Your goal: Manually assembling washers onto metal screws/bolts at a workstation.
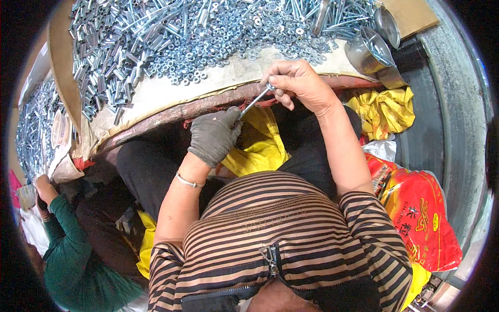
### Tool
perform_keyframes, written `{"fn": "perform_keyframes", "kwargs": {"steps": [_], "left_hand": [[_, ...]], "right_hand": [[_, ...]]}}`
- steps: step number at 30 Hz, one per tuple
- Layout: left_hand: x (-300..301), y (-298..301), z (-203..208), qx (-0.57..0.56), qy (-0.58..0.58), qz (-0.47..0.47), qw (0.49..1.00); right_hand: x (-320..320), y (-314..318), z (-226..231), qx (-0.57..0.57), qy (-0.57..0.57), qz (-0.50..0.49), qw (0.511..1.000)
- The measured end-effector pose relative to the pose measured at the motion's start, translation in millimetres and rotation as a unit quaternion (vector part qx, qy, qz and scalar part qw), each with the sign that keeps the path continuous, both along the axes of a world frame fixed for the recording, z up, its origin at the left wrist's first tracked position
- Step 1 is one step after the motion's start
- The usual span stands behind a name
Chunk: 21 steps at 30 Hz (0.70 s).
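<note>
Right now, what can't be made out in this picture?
All in the head view:
Lower end of the metal rod: hidden by the gloved left hand.
Small piece at its upper tip, by the right hand: too small to identify.
Bottom of the metal cup: hidden by its wall.
What the co-worker's hand touches: too small.

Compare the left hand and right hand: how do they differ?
The left hand wears a grey glove; the right hand is bare.
The left hand closes round the lower end of a metal rod; the right hand pinches at its upper end.
A pale bracelet sits behind the left hand; none shows behind the right hand.
Shared: both are on the same rod.
</note>
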<state>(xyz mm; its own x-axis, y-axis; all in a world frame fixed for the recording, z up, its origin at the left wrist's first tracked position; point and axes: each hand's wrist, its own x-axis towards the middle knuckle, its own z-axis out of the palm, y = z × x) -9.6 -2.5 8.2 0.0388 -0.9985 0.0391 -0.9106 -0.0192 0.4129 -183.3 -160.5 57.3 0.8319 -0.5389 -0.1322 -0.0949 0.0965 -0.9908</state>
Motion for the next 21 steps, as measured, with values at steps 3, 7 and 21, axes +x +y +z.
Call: {"fn": "perform_keyframes", "kwargs": {"steps": [3,7,21], "left_hand": [[3,0,-4,-0.084,0.01,0.001,0.996],[-1,-1,0,-0.082,0.199,0.019,0.976],[14,-8,-15,-0.017,0.379,0.059,0.923]], "right_hand": [[8,-1,6,0.112,-0.029,0.046,0.992],[29,-12,0,0.007,-0.024,-0.033,0.999],[72,-10,-30,-0.191,-0.027,-0.207,0.959]]}}
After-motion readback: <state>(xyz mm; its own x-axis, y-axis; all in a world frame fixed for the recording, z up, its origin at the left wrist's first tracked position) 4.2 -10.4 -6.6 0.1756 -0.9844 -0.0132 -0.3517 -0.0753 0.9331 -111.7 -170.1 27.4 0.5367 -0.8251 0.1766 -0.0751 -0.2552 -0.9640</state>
